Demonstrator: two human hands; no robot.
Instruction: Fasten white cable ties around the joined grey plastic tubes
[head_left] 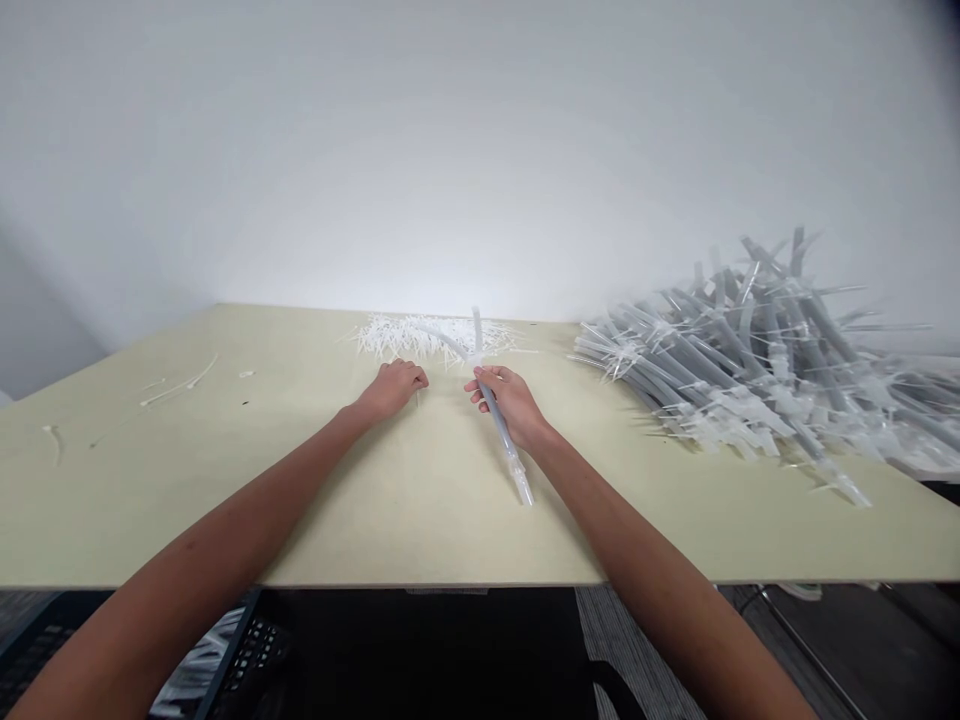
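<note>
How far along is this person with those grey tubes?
Seemingly done: a big heap of grey tubes bound with white cable ties at the right. In hand: one grey tube in the right hand. Remaining: a pile of loose white cable ties beyond the left hand.

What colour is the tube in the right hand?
The tube is translucent grey, best seen in the head view.

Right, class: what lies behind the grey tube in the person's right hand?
Behind the grey tube lies a heap of white cable ties; the ties covered by the tube cannot be seen.
</note>
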